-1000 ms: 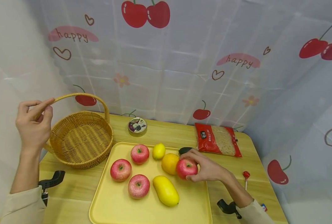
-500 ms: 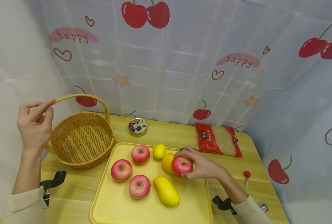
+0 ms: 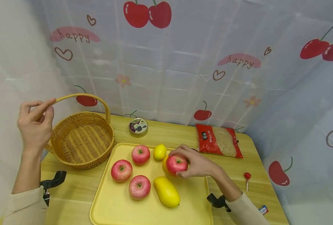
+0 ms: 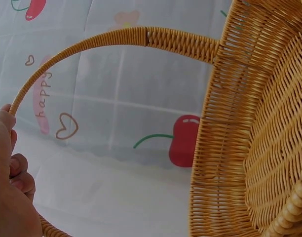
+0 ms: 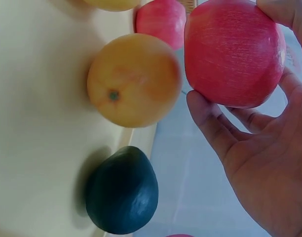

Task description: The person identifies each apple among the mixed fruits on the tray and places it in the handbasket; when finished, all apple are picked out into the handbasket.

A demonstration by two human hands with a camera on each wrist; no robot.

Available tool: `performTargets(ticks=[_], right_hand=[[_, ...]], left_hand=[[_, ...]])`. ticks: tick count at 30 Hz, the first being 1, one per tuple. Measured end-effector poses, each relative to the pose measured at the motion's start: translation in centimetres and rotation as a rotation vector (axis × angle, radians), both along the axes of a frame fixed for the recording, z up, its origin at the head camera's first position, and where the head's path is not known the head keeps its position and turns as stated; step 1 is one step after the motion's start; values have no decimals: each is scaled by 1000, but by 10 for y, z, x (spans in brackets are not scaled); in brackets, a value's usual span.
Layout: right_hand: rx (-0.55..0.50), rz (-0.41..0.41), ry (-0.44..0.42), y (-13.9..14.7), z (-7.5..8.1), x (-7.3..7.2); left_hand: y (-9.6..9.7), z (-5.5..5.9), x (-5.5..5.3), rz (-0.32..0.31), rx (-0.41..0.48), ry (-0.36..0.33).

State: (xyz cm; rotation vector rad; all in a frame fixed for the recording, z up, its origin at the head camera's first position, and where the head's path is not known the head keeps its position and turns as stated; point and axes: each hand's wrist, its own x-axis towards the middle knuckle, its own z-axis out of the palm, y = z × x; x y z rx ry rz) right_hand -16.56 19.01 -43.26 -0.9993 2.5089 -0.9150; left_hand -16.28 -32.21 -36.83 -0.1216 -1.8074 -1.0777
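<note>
My left hand (image 3: 34, 126) grips the arched handle (image 4: 99, 39) of a wicker basket (image 3: 83, 142), whose inside is bare. My right hand (image 3: 197, 162) holds a red apple (image 5: 235, 54) between thumb and fingers, raised over the tray. In the head view this apple overlaps an orange (image 3: 164, 164); the right wrist view shows the orange (image 5: 136, 81) apart from it. A dark green avocado (image 5: 122, 192) lies near the tray edge, mostly hidden behind the right hand in the head view. Three more apples, one of them the front apple (image 3: 139, 187), sit on the yellow tray (image 3: 113, 209).
A lemon (image 3: 159, 152) and a yellow mango (image 3: 167, 192) also lie on the tray. Behind it stand a round tin (image 3: 138, 127) and a red bag of pale dry food (image 3: 219, 140). A lollipop (image 3: 247, 176) is at the right. A printed curtain (image 3: 166, 72) hangs behind the table.
The right hand has carried the apple leftward, so it now covers most of the orange in the head view. The left hand and the basket have stayed in place.
</note>
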Motion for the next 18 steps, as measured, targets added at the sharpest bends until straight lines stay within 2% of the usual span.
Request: performTargets(ticks=[9,18], right_hand=[[-11,51,-13,-12,3,-2],[-16,87,8,-28,1,-6]], left_hand=[[1,1,0,3,11,-15],[0,-1,0,-1,3,-2]])
